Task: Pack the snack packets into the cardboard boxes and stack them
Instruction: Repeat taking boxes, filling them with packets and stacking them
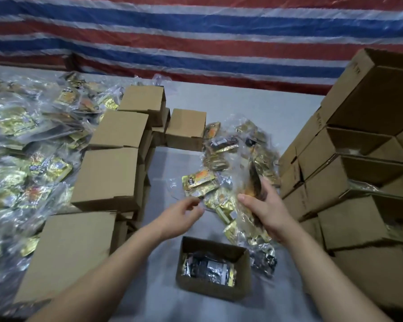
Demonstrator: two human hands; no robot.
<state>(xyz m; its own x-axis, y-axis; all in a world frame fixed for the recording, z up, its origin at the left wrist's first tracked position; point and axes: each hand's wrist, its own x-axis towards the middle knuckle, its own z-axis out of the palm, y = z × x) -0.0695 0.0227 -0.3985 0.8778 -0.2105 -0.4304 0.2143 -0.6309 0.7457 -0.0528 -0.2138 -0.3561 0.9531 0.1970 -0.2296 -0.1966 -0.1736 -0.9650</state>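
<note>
An open cardboard box [213, 290] stands on the grey table right in front of me, with gold and black snack packets [207, 270] lying inside. My right hand [265, 210] grips a clear-wrapped snack packet [249, 180] and holds it up above the loose pile of gold packets [221, 163]. My left hand [184, 214] hovers just left of that, fingers loosely curled near a packet's clear wrapper; whether it pinches the wrapper is unclear.
Closed cardboard boxes [107, 177] line the left in a row running away from me. A tall stack of open-sided boxes [358, 182] rises at the right. A big heap of bagged packets [21, 147] covers the far left. A striped tarp hangs behind.
</note>
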